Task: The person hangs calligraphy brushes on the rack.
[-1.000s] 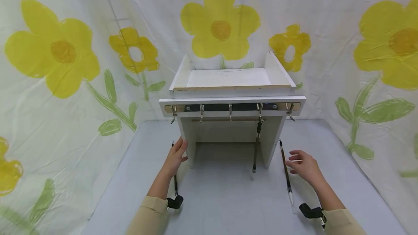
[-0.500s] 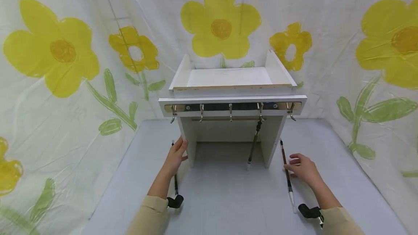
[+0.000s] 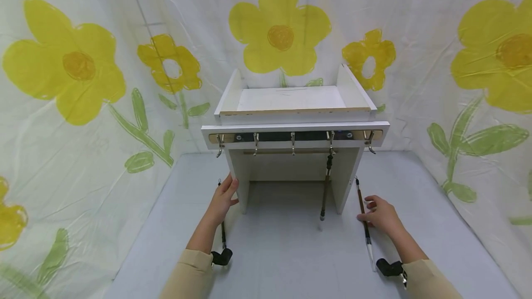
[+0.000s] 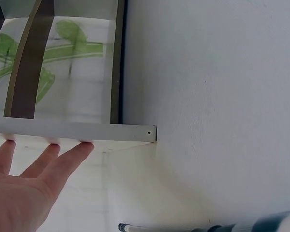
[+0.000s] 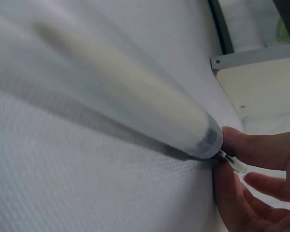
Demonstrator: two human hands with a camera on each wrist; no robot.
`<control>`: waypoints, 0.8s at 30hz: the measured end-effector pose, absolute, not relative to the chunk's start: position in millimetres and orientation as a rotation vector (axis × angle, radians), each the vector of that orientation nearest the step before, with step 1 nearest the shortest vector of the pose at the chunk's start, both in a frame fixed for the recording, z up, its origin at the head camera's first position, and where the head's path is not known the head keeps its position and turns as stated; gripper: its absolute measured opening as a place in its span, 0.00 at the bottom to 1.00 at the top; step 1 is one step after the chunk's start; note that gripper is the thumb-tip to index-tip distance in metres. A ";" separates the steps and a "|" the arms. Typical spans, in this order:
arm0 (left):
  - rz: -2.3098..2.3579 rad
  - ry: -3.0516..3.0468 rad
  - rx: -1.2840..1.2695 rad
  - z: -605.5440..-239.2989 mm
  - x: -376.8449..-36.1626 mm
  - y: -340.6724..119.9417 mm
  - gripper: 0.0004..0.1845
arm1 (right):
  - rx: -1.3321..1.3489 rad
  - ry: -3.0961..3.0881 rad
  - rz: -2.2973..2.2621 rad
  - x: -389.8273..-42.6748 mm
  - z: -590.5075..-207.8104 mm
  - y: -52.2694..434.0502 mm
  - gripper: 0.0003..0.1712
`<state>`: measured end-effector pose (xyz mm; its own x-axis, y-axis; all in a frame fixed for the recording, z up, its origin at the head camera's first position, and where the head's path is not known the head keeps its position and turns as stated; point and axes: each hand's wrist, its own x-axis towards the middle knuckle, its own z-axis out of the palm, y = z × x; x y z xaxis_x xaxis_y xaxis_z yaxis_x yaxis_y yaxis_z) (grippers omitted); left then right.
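Right hand [image 3: 380,216] has dropped onto the brush [image 3: 365,227]; left hand [image 3: 222,197] steadies the rack [image 3: 238,170].

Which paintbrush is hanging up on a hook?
The middle brush, dangling from the fourth hook. The other two lie flat on the table beside each hand.

The white rack [image 3: 291,123] stands at 12 o'clock, its two side panels walling a bay that is open toward the viewer, though a brush [image 3: 324,188] hanging from the hook rail [image 3: 293,137] bars the bay's right part. The left hand [image 3: 223,196] rests against the left panel at 10 o'clock with a brush [image 3: 223,232] lying under the wrist, and the right hand [image 3: 381,213] sits on another brush [image 3: 365,223] at 2 o'clock. Bare grey tabletop [image 3: 287,253] lies between the forearms at 6 o'clock, and more runs along each outer side of the rack up to the flowered cloth [image 3: 75,105].
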<state>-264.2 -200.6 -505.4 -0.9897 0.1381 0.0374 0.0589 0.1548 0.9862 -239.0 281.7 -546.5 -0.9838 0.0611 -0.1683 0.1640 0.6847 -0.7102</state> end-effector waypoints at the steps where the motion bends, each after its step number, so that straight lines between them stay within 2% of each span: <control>1: 1.992 2.340 0.200 -505.1 -263.7 -200.4 0.36 | 0.182 2.764 -1.179 -239.0 -546.7 281.8 0.40; 13: 2.001 2.320 0.215 -503.9 -263.9 -199.5 0.36 | 0.114 2.753 -1.188 -240.6 -542.1 283.5 0.39; 24: 2.012 2.315 0.185 -501.1 -261.3 -197.5 0.38 | 0.172 2.724 -1.191 -237.4 -539.6 282.0 0.34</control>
